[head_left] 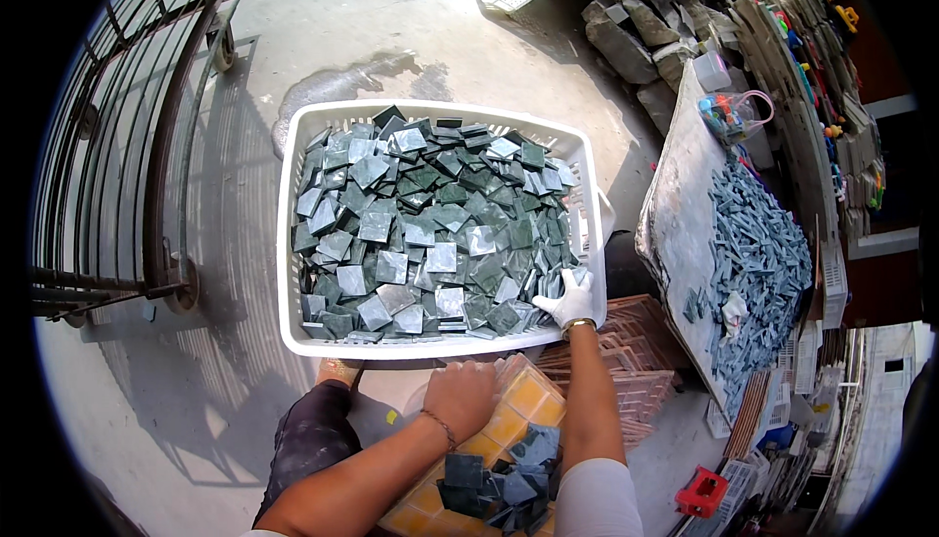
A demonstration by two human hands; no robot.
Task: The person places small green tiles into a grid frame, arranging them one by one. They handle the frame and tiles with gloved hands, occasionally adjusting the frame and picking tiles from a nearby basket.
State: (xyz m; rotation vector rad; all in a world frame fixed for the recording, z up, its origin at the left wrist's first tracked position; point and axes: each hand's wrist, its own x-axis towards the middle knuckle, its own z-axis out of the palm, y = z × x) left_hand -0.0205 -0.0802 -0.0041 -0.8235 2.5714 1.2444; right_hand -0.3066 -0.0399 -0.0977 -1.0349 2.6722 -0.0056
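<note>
A large white plastic basket (288, 244) full of small square dark green-grey stone tiles (391, 268) stands in front of me. My right hand (567, 302), in a white glove, reaches over its near right corner; the thumb and fingers are spread against the tiles there. Bare and closed, my left hand (460, 395) is at the upper left edge of a yellow grid tray (533, 395), its fingertips hidden from view. Several loose dark tiles (499, 483) lie piled on that tray, between my forearms.
At left stands a wheeled metal rack (147, 146). To the right, a slanted board (675, 185) bears a heap of narrow grey stone strips (758, 263). Reddish grid trays (626, 371) are stacked beside my right forearm. Stone slabs (626, 43) lie at the back right, a red crate (701, 491) at lower right.
</note>
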